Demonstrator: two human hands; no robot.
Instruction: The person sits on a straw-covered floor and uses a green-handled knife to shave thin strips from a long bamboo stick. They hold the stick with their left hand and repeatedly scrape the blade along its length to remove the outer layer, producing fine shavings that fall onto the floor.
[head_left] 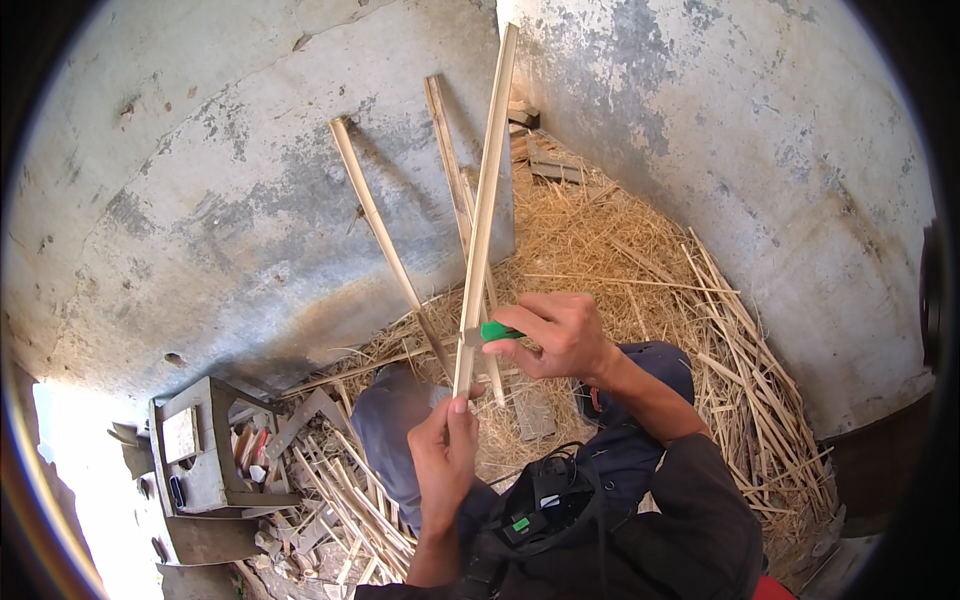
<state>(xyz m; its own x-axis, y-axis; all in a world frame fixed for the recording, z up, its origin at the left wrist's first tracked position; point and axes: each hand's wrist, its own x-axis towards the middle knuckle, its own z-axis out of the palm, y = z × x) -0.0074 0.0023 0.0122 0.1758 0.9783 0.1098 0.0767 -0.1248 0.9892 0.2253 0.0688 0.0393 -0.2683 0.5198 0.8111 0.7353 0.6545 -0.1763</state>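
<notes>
My left hand point(445, 450) is closed round the lower end of a long pale strip of wood point(490, 180) that looks like split bamboo. The strip points up and away from me, tilted slightly right. Fingers of my right hand point(560, 335) wrap round a green-handled knife point(499, 331). Its short grey blade meets the strip a little above my left hand; the exact contact is too small to make out. Two similar lengths, a left pole point(372, 212) and a darker pole point(447, 145), lean on the wall behind the strip.
Straw-like shavings point(590, 240) cover the floor ahead. Thin strips point(745, 380) are heaped at the right, and more strips point(350, 500) lie at the lower left. A worn box-like stand point(205, 445) with scraps inside is at the left. Peeling walls point(730, 150) meet in the far corner.
</notes>
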